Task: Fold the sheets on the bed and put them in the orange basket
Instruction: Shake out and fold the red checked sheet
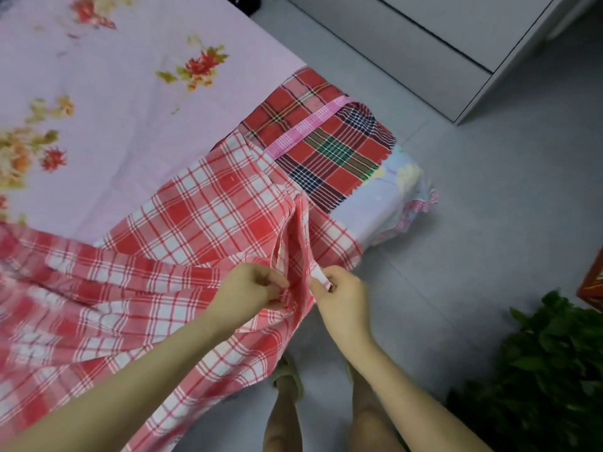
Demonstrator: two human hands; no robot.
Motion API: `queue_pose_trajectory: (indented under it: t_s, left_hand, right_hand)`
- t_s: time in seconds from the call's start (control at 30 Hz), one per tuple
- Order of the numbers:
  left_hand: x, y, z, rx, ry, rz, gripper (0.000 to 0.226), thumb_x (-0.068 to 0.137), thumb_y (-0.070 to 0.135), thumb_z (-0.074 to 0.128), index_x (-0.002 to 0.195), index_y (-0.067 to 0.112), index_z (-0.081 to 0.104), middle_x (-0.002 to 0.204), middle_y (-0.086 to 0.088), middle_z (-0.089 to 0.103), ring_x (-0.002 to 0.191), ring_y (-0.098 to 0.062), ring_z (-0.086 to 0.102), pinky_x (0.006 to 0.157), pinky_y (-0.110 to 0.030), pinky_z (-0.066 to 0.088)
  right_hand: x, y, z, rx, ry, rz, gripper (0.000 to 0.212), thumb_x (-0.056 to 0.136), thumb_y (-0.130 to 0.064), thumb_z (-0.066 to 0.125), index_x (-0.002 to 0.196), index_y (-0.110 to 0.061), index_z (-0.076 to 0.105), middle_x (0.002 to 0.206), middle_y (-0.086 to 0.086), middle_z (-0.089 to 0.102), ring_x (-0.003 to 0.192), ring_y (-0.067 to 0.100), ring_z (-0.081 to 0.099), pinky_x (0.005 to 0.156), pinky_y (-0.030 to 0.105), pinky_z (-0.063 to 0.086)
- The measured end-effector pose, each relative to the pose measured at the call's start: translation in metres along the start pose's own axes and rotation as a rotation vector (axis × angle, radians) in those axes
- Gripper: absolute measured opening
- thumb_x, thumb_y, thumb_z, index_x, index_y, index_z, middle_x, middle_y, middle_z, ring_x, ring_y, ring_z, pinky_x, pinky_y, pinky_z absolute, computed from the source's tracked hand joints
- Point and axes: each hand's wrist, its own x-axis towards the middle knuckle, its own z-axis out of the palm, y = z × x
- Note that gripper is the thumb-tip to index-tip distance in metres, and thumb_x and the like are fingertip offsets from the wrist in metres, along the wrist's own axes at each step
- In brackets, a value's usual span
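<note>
A red-and-white checked sheet (202, 210) lies spread over the bed's near corner and hangs over its edge toward me. My left hand (251, 287) pinches a bunched fold of it. My right hand (342, 296) grips the same sheet's edge a little to the right, and cloth rises in a ridge between the two hands. A darker red plaid sheet (329, 145) with green and navy squares lies flat near the bed's corner. An orange-red corner (592, 285) at the right frame edge may be the basket; only a sliver of it shows.
The bed (114, 109) is covered by a pink floral sheet. Grey tiled floor (489, 223) lies to the right. A white cabinet (456, 44) stands at the top right. A leafy green plant (538, 370) sits at the lower right. My legs and slippers (288, 383) are below the hands.
</note>
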Motion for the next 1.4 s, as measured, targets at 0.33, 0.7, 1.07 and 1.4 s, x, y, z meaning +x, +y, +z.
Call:
queue_pose_trajectory:
  t_s: [0.33,0.7,1.07,1.4]
  left_hand:
    - [0.009,0.000,0.020,-0.031,0.123,0.023,0.019,0.088,-0.002,0.054,0.100,0.010,0.045,0.079,-0.025,0.068,0.071,-0.031,0.069,0.071,-0.047,0.058]
    - [0.040,0.016,0.047,-0.082,0.024,-0.115,0.021,0.088,-0.002,0.054,0.107,0.005,0.047,0.074,-0.016,0.067,0.058,-0.026,0.070,0.059,-0.040,0.060]
    - [0.079,-0.001,0.057,-0.351,0.015,-0.243,0.025,0.083,-0.008,0.063,0.099,0.002,0.047,0.067,-0.010,0.051,0.048,-0.019,0.058,0.056,-0.034,0.059]
    - [0.106,-0.029,0.062,-0.116,-0.003,0.062,0.022,0.091,-0.003,0.053,0.089,0.011,0.069,0.067,-0.016,0.053,0.062,-0.023,0.057,0.069,-0.029,0.058]
  right_hand:
    - [-0.001,-0.020,0.019,-0.025,-0.050,-0.008,0.010,0.089,-0.010,0.061,0.089,-0.010,0.071,0.077,0.000,0.066,0.071,0.012,0.060,0.067,0.026,0.050]
    - [0.022,0.004,-0.003,0.298,-0.097,0.330,0.051,0.083,-0.011,0.071,0.131,-0.009,0.053,0.092,-0.005,0.064,0.088,0.012,0.066,0.071,0.020,0.054]
    - [0.092,0.090,-0.014,0.259,0.123,0.530,0.030,0.082,0.000,0.053,0.105,-0.020,0.054,0.089,0.008,0.068,0.081,0.027,0.066,0.071,0.036,0.055]
    - [0.195,0.199,0.004,-0.073,-0.272,0.510,0.028,0.077,-0.011,0.075,0.102,-0.003,0.067,0.091,0.007,0.064,0.088,0.020,0.059,0.074,0.027,0.042]
